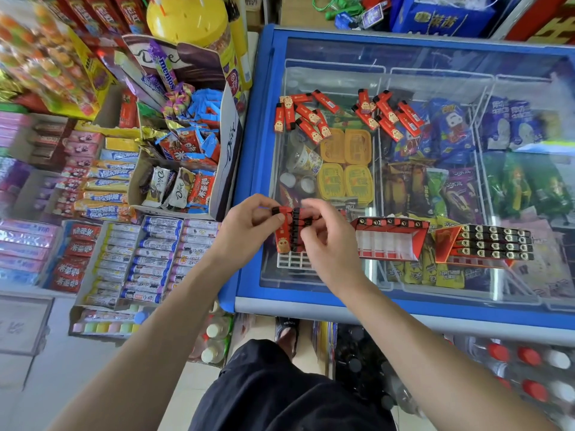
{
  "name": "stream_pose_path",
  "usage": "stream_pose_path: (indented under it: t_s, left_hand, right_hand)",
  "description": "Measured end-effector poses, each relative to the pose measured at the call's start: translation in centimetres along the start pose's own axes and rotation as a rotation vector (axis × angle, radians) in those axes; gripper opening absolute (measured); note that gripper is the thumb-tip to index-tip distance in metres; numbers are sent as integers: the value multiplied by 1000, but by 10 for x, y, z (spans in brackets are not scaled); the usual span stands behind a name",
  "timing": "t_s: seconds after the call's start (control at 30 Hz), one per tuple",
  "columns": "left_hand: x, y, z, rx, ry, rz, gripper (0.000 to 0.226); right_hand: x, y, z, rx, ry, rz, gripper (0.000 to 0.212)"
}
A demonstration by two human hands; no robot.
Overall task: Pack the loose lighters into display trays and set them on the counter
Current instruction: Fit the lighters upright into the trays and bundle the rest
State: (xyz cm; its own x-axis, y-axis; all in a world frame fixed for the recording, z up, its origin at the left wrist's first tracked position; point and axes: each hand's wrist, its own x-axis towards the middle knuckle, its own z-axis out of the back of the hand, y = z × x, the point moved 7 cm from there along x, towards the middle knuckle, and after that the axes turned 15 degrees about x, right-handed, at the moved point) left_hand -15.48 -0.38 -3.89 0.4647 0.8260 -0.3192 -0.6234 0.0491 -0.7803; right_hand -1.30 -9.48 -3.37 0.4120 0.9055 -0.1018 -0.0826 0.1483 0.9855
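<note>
- Lighters, in hand: a short row of red bodies with black caps, held over the near-left corner of the freezer lid that served as the bench. About four caps showed; the exact count was hidden by the fingers.
- Left hand: thumb and fingers pinched the left end of the row near the caps.
- Right hand: fingers curled onto the row's right end; how firmly it gripped could not be told.
- Handling, judged: small, light, rigid plastic; smooth sides likely slippery, so best pinched across the flat faces or by the cap end, several squared up together.
- White grid tray: one, directly beneath the held row, largely hidden.
- Part-filled tray: one, a single row of about five caps along its far edge, the rest empty slots.
- Full tray: one, four rows of five caps.
- Loose lighters, left heap: roughly ten, on the far glass.
- Loose lighters, right heap: roughly ten, overlapping.
</note>
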Motion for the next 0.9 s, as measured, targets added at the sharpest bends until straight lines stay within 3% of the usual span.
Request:
stream_pose_path:
  t_s: [0.17,0.3,0.47,0.67,0.9]
  left_hand:
    - [-1,-10,-4,-2,91,-59,14]
    - [-2,-9,-8,-35,135,-59,19]
    - [3,15,-3,81,53,33,11]
    - [1,42,-17,255,206,82,29]
    - [9,44,-18,263,179,93,28]
  right_hand:
    - [0,6,-7,33,149,-50,54]
    - [4,8,-7,-72,140,34,44]
    - [-6,3,1,-49,80,31,26]
    - [-30,-19,-9,-279,156,175,19]
    - [-36,-40,-21,-436,169,268,13]
